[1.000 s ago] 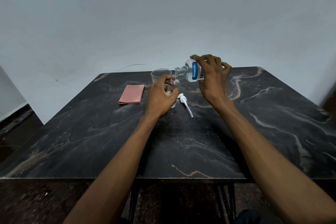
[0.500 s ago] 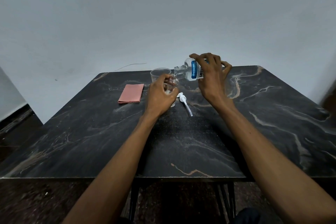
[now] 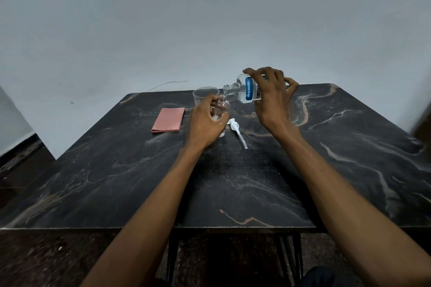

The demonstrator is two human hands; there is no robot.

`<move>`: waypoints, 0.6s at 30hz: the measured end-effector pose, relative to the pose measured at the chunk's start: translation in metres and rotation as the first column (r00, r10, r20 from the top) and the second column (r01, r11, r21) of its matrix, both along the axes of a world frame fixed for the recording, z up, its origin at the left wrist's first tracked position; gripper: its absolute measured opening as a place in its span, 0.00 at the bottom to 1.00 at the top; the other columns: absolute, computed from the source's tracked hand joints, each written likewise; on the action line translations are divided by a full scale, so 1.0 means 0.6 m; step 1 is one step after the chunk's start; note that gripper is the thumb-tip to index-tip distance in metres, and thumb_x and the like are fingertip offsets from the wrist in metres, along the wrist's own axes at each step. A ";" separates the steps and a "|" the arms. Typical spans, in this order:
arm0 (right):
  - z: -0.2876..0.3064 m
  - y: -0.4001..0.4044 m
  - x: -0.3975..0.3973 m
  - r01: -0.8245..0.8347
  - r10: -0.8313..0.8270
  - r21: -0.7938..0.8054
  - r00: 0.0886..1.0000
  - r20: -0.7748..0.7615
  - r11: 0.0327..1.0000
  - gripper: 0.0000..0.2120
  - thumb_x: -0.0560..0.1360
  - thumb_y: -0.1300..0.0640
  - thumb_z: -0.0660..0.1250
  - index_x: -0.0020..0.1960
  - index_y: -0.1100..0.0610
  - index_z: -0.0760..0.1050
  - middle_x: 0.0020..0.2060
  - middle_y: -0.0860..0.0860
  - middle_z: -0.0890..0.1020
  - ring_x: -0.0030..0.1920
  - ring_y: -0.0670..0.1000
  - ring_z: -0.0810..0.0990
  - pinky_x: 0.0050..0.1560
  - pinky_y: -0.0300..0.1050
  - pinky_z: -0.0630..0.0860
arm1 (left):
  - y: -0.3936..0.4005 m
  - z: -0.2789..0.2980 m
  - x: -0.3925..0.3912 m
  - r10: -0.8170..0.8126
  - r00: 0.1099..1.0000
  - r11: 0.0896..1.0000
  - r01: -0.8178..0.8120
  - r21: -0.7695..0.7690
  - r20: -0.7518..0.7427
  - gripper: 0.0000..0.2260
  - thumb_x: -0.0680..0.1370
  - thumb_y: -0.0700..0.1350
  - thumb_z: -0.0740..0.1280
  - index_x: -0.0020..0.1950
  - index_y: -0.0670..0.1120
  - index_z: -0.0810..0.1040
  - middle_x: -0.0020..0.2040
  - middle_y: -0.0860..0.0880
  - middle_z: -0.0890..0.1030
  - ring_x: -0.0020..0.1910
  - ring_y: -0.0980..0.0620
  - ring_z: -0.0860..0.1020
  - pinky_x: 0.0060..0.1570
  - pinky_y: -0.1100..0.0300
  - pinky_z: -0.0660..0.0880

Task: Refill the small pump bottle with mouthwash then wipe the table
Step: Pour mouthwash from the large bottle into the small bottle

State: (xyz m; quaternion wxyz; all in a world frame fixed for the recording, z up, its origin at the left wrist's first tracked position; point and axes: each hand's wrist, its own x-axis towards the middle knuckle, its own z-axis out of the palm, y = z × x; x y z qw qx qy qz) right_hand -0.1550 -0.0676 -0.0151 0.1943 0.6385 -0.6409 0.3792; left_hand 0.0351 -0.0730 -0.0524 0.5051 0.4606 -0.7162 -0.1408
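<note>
Head view shows my left hand (image 3: 205, 123) wrapped around the small pump bottle (image 3: 221, 109), which stands upright on the dark surface (image 3: 116, 170). My right hand (image 3: 271, 100) grips the mouthwash bottle (image 3: 245, 89), tipped with its neck just above the small bottle's mouth. Between my hands lies the white pump head (image 3: 235, 128). Left of my left hand lies the pink cloth (image 3: 168, 119); just behind it stands a clear cup (image 3: 203, 95).
</note>
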 end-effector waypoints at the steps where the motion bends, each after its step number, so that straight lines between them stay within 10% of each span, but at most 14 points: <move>1: 0.000 0.000 0.000 0.001 -0.001 0.002 1.000 0.001 1.000 0.48 0.64 0.76 0.69 0.75 0.38 0.71 0.66 0.44 0.76 0.71 0.50 0.71 0.63 0.55 0.59 | 0.000 0.000 0.000 0.002 1.000 1.000 -0.002 -0.001 0.001 0.17 0.76 0.45 0.75 0.64 0.49 0.79 0.53 0.56 0.85 0.49 0.65 0.81 0.48 0.70 0.75; 18: 0.003 0.002 0.001 0.002 -0.002 0.003 1.000 0.005 1.000 0.48 0.64 0.78 0.68 0.74 0.38 0.71 0.66 0.44 0.76 0.72 0.51 0.70 0.63 0.56 0.59 | -0.002 -0.002 0.001 -0.003 1.000 1.000 0.003 0.004 -0.005 0.16 0.76 0.47 0.75 0.63 0.52 0.78 0.51 0.57 0.85 0.49 0.64 0.82 0.46 0.71 0.74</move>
